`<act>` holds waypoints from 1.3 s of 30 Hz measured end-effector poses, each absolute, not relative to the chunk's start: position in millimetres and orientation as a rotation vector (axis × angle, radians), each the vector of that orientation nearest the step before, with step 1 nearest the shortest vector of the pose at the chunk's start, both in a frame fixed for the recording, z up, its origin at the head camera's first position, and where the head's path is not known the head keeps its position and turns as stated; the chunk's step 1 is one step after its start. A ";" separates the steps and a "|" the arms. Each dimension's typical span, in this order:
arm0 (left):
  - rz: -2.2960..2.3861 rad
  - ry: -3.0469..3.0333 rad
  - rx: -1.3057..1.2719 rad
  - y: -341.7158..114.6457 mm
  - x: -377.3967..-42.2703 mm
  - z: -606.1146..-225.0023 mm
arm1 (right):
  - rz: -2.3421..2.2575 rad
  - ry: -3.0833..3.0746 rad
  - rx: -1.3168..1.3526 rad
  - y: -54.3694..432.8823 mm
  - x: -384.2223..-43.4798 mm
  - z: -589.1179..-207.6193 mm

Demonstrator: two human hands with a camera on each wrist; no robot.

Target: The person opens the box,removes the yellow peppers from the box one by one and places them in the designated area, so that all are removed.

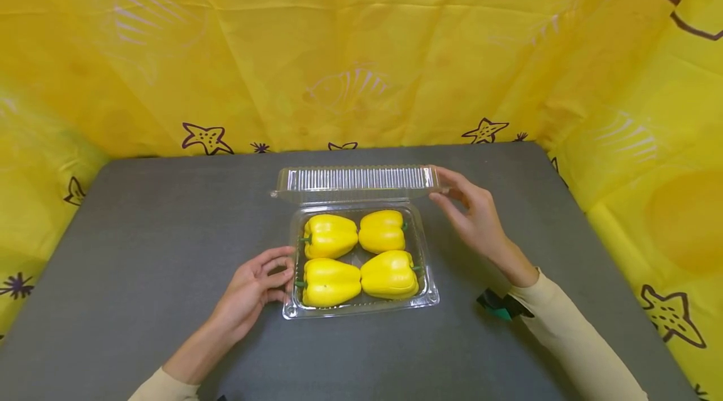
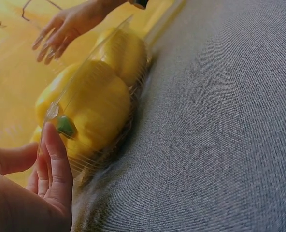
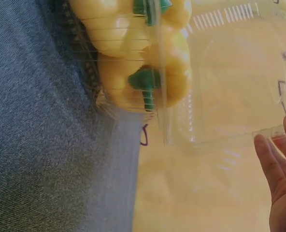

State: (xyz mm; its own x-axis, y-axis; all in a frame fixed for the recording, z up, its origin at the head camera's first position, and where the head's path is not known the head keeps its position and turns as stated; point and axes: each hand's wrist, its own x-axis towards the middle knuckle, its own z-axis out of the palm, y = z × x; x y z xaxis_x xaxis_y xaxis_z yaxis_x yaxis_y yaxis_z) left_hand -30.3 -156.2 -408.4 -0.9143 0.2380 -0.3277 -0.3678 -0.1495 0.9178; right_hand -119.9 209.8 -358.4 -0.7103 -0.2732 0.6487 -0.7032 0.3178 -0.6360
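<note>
A clear plastic clamshell container (image 1: pixel 361 310) sits on the grey table, its ribbed lid (image 1: pixel 361 180) raised at the far side. Several yellow bell peppers (image 1: pixel 330 236) with green stems lie in its base in two rows. At the container's left side, my left hand (image 1: pixel 254 288) pinches the rim between thumb and fingers, as the left wrist view shows close to a green stem (image 2: pixel 66 126). My right hand (image 1: pixel 477 216) holds the lid's right edge, thumb on the near side; in the right wrist view its fingertips (image 3: pixel 260 140) are at the lid's corner.
The grey table (image 1: pixel 141 250) stretches around the container. Yellow cloth (image 1: pixel 361 37) printed with starfish and fish hangs behind and at both sides. A dark strap with a green part (image 1: pixel 503 305) is at the right sleeve.
</note>
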 end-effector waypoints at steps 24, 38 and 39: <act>2.148 1.705 -0.115 -157.8 -33.3 -409.5 | 1.397 -2.177 0.826 207.4 -136.9 -358.5; 2.143 1.714 -0.152 -157.6 -34.2 -408.1 | 1.452 -2.211 0.801 201.8 -145.7 -356.2; 2.142 1.713 -0.152 -157.6 -34.2 -408.2 | 1.449 -2.217 0.794 201.5 -146.5 -356.3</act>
